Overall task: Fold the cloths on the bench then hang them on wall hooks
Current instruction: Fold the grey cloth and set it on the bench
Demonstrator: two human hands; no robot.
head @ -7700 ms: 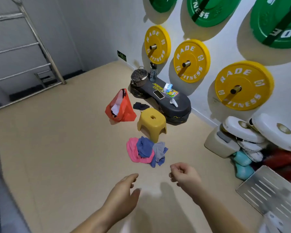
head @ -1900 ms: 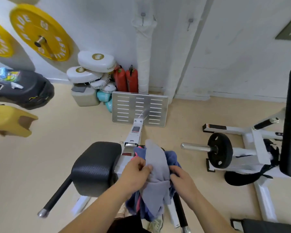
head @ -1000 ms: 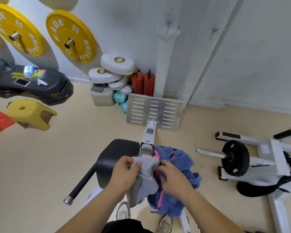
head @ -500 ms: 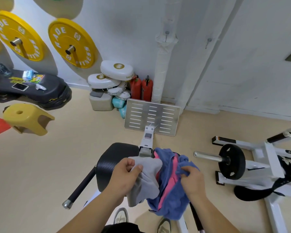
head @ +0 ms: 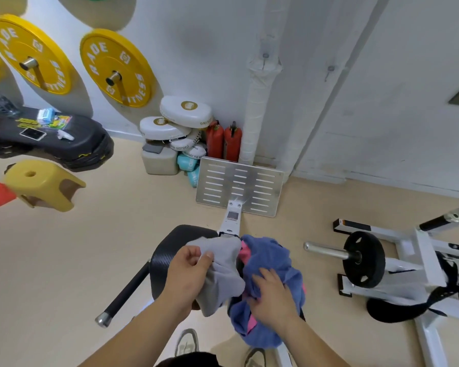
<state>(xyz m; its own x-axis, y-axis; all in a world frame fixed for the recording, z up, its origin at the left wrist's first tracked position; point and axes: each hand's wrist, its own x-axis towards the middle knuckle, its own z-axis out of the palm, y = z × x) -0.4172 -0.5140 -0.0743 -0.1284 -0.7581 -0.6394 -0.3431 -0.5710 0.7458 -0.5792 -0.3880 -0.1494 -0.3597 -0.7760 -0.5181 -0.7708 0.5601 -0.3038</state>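
Head view: the left hand [head: 188,274] pinches a soft grey cloth [head: 223,274] between thumb and curled fingers, lifting it off the heap. The right hand [head: 273,298] lies with fingers spread and fairly straight on a crumpled blue cloth [head: 273,260], gripping nothing that shows. A pink cloth [head: 245,254] is tucked between the two. The whole heap sits on the black padded bench [head: 167,250], partly hanging off its near edge. The step looks like sorting — freeing one cloth to fold. Next, the grey cloth needs pulling clear and spreading flat on the pad, while the right hand holds the heap down.
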